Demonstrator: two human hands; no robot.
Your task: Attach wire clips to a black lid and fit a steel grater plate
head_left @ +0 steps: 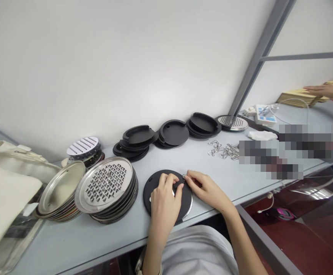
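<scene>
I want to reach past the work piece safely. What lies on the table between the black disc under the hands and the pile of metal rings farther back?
In the head view, nothing: only bare table separates the black disc from the metal rings.

black disc (155, 187) half hidden by left hand (163, 198)

left hand (163, 196) lies flat, right hand (205, 188) pinches (fingers nearly touching).

Bright, even light with soft shadows; edges bow outward, and pixelated patches perhaps hide clutter at right.
</scene>
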